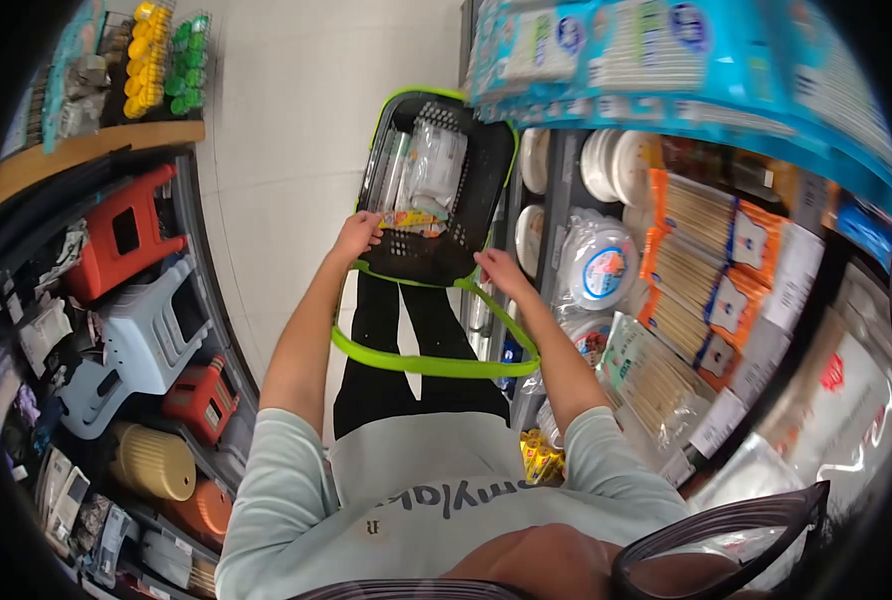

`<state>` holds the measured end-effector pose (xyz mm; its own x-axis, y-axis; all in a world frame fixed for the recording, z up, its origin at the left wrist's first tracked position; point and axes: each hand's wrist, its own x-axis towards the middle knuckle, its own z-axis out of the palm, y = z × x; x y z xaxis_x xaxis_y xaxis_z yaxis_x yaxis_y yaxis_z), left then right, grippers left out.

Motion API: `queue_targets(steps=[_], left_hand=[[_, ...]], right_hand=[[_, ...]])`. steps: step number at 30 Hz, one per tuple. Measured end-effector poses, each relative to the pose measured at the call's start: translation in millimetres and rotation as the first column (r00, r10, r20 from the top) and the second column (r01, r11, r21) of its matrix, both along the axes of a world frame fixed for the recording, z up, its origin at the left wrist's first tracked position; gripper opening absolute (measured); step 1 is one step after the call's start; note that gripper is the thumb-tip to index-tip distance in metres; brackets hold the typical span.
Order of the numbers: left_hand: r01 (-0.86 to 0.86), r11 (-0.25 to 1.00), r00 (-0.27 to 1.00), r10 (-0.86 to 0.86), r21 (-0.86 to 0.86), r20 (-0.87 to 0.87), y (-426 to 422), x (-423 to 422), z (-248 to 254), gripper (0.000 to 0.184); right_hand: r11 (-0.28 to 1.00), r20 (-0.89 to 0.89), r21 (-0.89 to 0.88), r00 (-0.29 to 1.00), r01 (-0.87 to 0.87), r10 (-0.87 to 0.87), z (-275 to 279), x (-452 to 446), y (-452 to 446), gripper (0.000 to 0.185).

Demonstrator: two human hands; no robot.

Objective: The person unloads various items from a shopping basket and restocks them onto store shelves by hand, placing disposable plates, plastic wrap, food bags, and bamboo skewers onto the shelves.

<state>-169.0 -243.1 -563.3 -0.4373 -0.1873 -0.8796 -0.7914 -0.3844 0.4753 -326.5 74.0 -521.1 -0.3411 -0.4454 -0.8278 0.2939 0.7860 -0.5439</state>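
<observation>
Nearest the body, the green handle (436,366) of the black basket (481,190) is swung back. The basket's near left corner is held by the partly curled left hand (356,236); its near right corner is held by the loosely closed right hand (501,270). Inside the basket, a yellow-orange packet (411,221) is seen near the left hand, with clear-wrapped goods (434,165) beyond. Right of the basket, bundled sticks (691,275) are shelved; left, a red stool (126,235) is displayed.
</observation>
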Motion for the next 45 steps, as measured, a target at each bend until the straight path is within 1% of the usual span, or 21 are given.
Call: queue_targets(steps=[2,4,5,6,8,9,10,12,14,16,18,19,24,26,27,31,35,37,40,44,45], left_hand=[[0.011,1.0,0.999,-0.013,0.029,0.048,3.9,15.5,-29.3,0.033],[0.112,0.991,0.992,-0.116,-0.075,-0.054,8.7,36.2,-70.3,0.029],[0.105,0.994,0.994,-0.106,-0.031,-0.011,14.1,45.3,-84.5,0.027],[0.11,0.994,0.994,-0.11,-0.02,0.005,20.6,53.5,-100.5,0.027],[0.181,0.982,0.983,-0.18,-0.049,0.036,43.2,77.7,-133.2,0.03],[0.299,0.931,0.954,-0.298,-0.21,0.037,53.8,88.1,-144.2,0.03],[0.308,0.931,0.951,-0.304,-0.199,0.049,57.9,84.0,-136.9,0.03],[0.511,0.833,0.859,-0.496,-0.211,0.126,67.2,77.5,-119.5,0.029],[0.606,0.765,0.794,-0.599,-0.221,0.105,71.6,77.1,-129.0,0.029],[0.592,0.723,0.79,-0.608,-0.355,0.079,72.4,74.6,-145.5,0.028],[0.467,0.873,0.878,-0.439,-0.14,0.192,66.2,52.6,-136.5,0.028],[0.435,0.888,0.89,-0.398,-0.152,0.224,64.4,43.8,-128.1,0.028],[0.581,0.791,0.804,-0.519,-0.193,0.291,65.9,31.1,-141.3,0.028],[0.612,0.758,0.775,-0.52,-0.226,0.358,65.6,20.6,-140.6,0.029],[0.627,0.742,0.765,-0.532,-0.236,0.363,65.6,20.3,-142.6,0.029],[0.599,0.761,0.794,-0.522,-0.25,0.312,63.9,26.7,-144.1,0.027],[0.562,0.753,0.826,-0.494,-0.342,0.27,69.8,33.6,-152.0,0.025],[0.563,0.739,0.827,-0.498,-0.37,0.262,69.0,33.7,-152.6,0.025],[0.562,0.766,0.825,-0.495,-0.313,0.272,65.7,26.8,-143.9,0.025],[0.533,0.816,0.837,-0.469,-0.224,0.284,62.8,28.3,-144.8,0.024],[0.515,0.835,0.844,-0.457,-0.191,0.28,62.9,30.8,-146.6,0.025]], right_hand=[[0.974,-0.111,0.091,0.969,-0.209,0.219,-36.7,2.2,-9.1,0.033],[0.894,-0.245,0.215,0.864,-0.393,0.439,-65.1,6.2,-15.5,0.03],[0.865,-0.187,0.27,0.859,-0.422,0.477,-77.6,5.6,-21.4,0.029],[0.865,-0.168,0.271,0.864,-0.423,0.475,-98.8,8.8,-24.2,0.029],[0.916,-0.275,0.225,0.881,-0.331,0.386,-140.1,19.3,-24.6,0.03],[0.916,-0.255,0.23,0.888,-0.329,0.383,-159.9,24.6,-25.0,0.03],[0.944,-0.281,0.228,0.912,-0.239,0.299,-178.5,28.7,-28.5,0.029],[0.963,-0.288,0.224,0.934,-0.15,0.212,-199.2,48.8,-34.2,0.029],[0.963,-0.259,0.27,0.962,-0.012,0.084,-215.5,54.0,-54.0,0.028],[0.977,-0.208,0.214,0.977,-0.007,0.053,-241.0,68.6,-52.7,0.027],[0.982,-0.263,0.184,0.96,-0.051,0.099,-243.3,73.9,-60.7,0.028],[0.986,-0.258,0.166,0.964,-0.015,0.058,-248.8,78.5,-60.8,0.027],[0.96,-0.334,0.263,0.925,-0.094,0.182,-293.6,69.5,-53.2,0.023],[0.974,-0.427,0.21,0.887,-0.09,0.174,-316.4,60.4,-45.4,0.026],[0.956,-0.357,0.266,0.909,-0.123,0.216,-318.6,51.3,-47.1,0.036],[0.92,-0.288,0.371,0.925,-0.129,0.246,-367.7,31.9,-42.6,0.05],[0.923,-0.337,0.36,0.903,-0.137,0.266,-430.8,29.1,-34.9,0.052],[0.943,-0.204,0.314,0.963,-0.107,0.177,-426.4,18.9,-41.9,0.049],[0.962,-0.262,0.261,0.953,-0.08,0.15,-397.3,16.7,-43.3,0.049],[0.948,-0.368,0.306,0.907,-0.09,0.205,-342.7,25.1,-40.6,0.047],[0.976,-0.335,0.211,0.935,-0.048,0.118,-341.4,32.0,-31.2,0.047]])
